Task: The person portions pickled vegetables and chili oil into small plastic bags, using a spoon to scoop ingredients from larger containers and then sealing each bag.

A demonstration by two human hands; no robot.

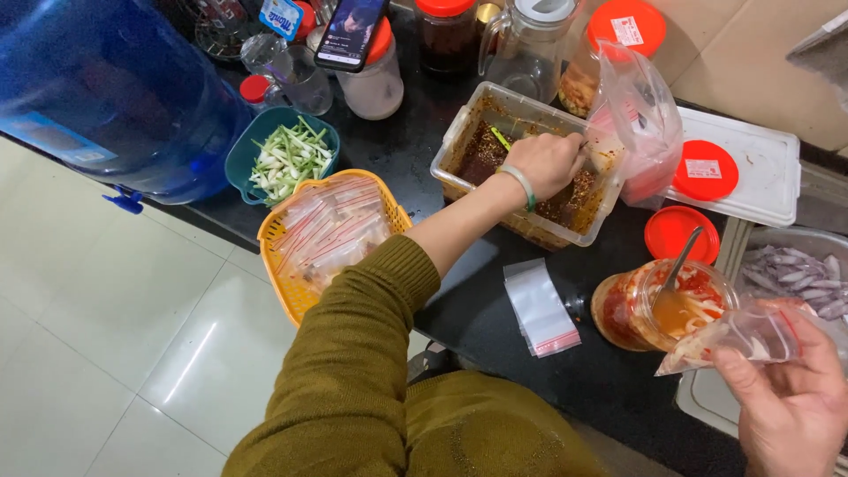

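Note:
My left hand [548, 163], a bracelet on its wrist, reaches into a clear rectangular tub [459, 132] of dark red chili paste [481, 155]. Its fingers are closed around a thin utensil that is mostly hidden. A green stick [501, 137] pokes out of the paste beside the hand. At the bottom right, my right hand [791, 411] pinches a small zip bag [738, 340] with pale food in it. The bag hangs next to a round jar [618, 318] of red-orange pickle, and a spoon [682, 256] stands in the jar.
Flat empty zip bags [541, 309] lie on the black counter [495, 327]. A yellow basket [265, 238] of bags, a teal bowl [238, 155] of green stalks and a blue water jug [106, 88] are at left. Red lids [704, 170], a white board [768, 150] and sliced onions [795, 269] are at right.

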